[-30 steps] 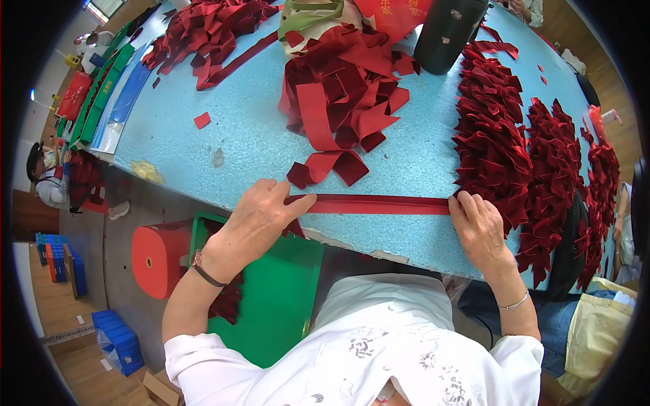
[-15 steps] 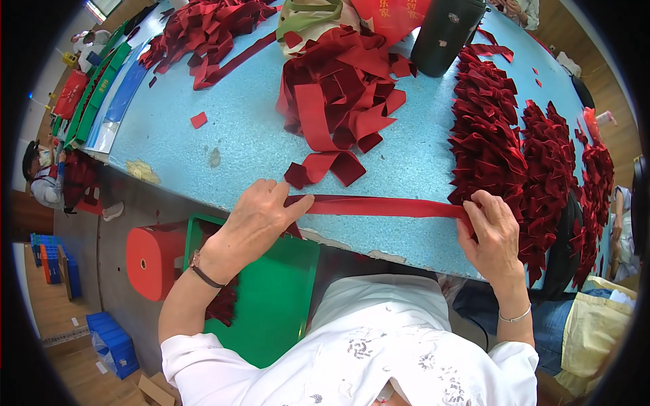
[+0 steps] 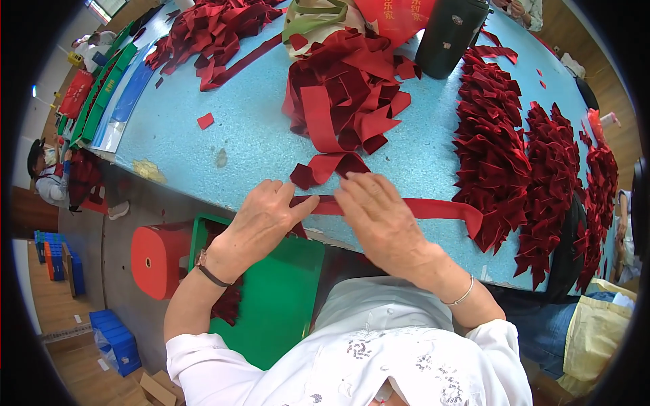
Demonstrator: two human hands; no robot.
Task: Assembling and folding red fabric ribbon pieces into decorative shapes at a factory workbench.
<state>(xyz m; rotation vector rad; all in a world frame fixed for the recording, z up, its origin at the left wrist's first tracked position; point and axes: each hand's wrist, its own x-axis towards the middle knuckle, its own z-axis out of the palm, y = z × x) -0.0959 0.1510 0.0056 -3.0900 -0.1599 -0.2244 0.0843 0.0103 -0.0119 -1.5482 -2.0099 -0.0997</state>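
Right hand (image 3: 382,220) now beside left hand (image 3: 261,220)

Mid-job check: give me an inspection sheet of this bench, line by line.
Surface: light blue table, scuffed near its front edge.
Job's things: long red ribbon strip flat along the front edge, its right end folded over.
Clutter: loose ribbon pile; rows of folded red pieces; black case.
Hands: left hand and right hand both press on the strip, close together.
Cables: nothing seen.
Surroundings: red stool, green bin, blue crates on the floor.
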